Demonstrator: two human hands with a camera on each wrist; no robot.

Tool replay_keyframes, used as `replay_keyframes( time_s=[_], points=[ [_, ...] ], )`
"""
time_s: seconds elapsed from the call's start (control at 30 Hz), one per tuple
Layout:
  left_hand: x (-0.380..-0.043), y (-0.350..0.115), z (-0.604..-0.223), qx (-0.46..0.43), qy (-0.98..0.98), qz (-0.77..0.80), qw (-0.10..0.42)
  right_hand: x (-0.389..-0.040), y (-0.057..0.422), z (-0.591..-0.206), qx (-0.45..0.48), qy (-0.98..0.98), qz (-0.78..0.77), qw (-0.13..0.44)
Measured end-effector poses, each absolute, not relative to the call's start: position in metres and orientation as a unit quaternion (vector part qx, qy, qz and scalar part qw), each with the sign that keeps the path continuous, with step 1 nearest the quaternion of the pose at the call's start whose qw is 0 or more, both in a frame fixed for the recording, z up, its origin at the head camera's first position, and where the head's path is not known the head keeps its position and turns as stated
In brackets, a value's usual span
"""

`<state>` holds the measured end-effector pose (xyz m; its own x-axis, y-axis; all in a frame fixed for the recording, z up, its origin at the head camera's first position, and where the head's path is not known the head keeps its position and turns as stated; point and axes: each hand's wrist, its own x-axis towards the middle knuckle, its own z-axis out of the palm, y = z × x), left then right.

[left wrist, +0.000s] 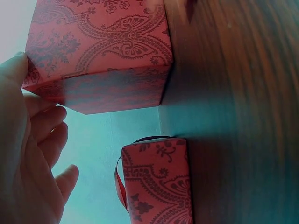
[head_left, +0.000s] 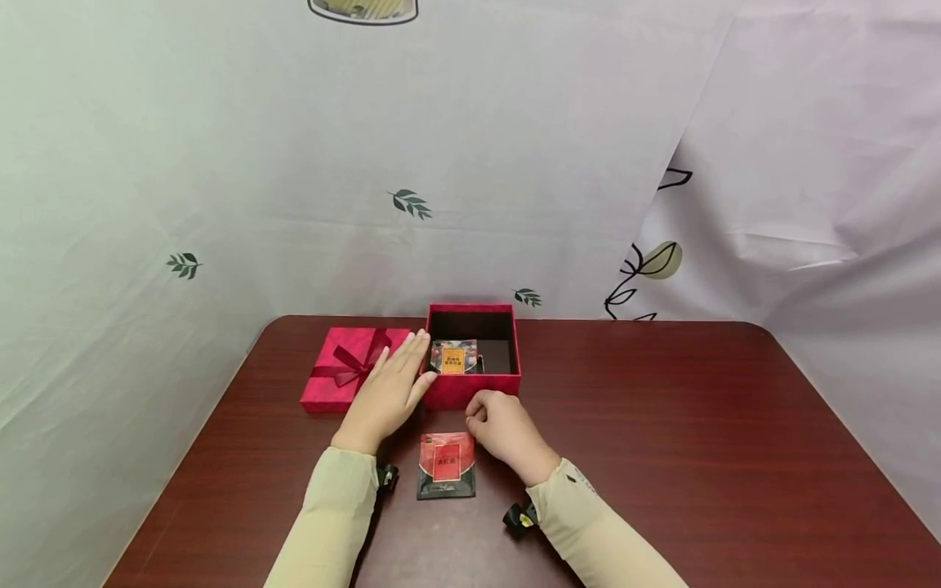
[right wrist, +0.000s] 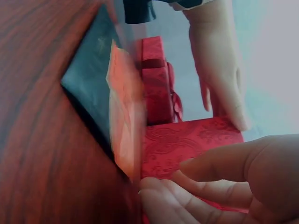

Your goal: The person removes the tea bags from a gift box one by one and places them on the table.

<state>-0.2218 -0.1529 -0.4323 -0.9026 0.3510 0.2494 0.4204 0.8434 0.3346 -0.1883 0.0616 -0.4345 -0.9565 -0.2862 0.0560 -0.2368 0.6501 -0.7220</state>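
A red patterned box (head_left: pixel 444 397) without its lid stands near the back of the table. My left hand (head_left: pixel 390 392) lies along the box's left edge, its fingers straight and its thumb at the front corner. In the left wrist view fingertips are right at the box (left wrist: pixel 103 42). Inside the box lies a colourful packet (head_left: pixel 453 357). A red and black sachet (head_left: pixel 446 464) lies in front of the box. My right hand (head_left: pixel 507 433), fingers loosely curled, is close to the sachet's upper right corner. In the right wrist view its thumb and fingers stand apart, beside the sachet (right wrist: pixel 124 112).
The red lid (head_left: pixel 323 396) with a dark red ribbon bow lies left of the box, partly behind my left hand. A brown wooden table (head_left: pixel 662 425) extends to both sides. Behind it hangs a pale cloth (head_left: pixel 551 163) with leaf prints.
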Motion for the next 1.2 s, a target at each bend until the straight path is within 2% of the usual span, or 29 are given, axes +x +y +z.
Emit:
replay_keyframes(
  time_s=[0.27, 0.57, 0.83, 1.2],
  points=[
    [-0.222, -0.152, -0.432, -0.198, -0.957, -0.195, 0.084, -0.185, 0.067, -0.417, -0.147, 0.896, -0.415, 0.048],
    [-0.222, -0.152, -0.432, -0.199, -0.957, -0.191, 0.088, -0.187, 0.079, -0.390, -0.112, 0.861, -0.496, -0.011],
    [-0.221, -0.154, -0.432, -0.205, -0.955, -0.192, 0.094, -0.207, 0.084, -0.383, -0.104, 0.806, -0.581, -0.055],
    [-0.222, -0.154, -0.433, -0.205, -0.955, -0.196, 0.091, -0.244, 0.070, -0.381, -0.073, 0.849, -0.522, -0.045]
  ],
)
